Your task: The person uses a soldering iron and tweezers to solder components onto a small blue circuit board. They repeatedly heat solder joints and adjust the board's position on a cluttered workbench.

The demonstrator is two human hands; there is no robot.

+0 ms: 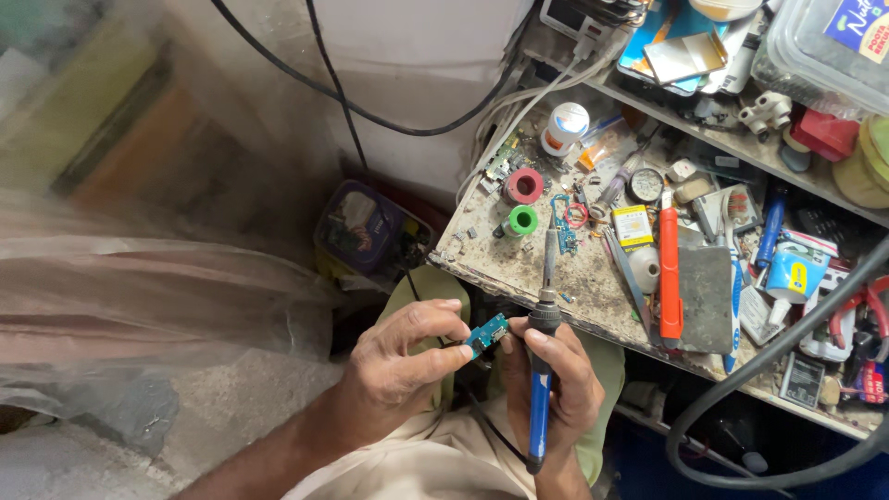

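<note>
My left hand (403, 366) pinches a small teal circuit board (487, 333) between thumb and forefinger, just below the workbench's near edge. My right hand (560, 384) grips a blue-handled soldering iron (541, 389) like a pen. Its metal shaft points up past the board toward the bench top. The two hands almost touch around the board, above my lap.
A cluttered workbench (519, 264) holds a red spool (524, 185), a green spool (521, 221), a white jar (564, 127), an orange-handled tool (669, 268), a grey metal plate (705, 296) and several small parts. A shelf above carries boxes. Black cables hang at left and right. A purple container (356, 227) sits below.
</note>
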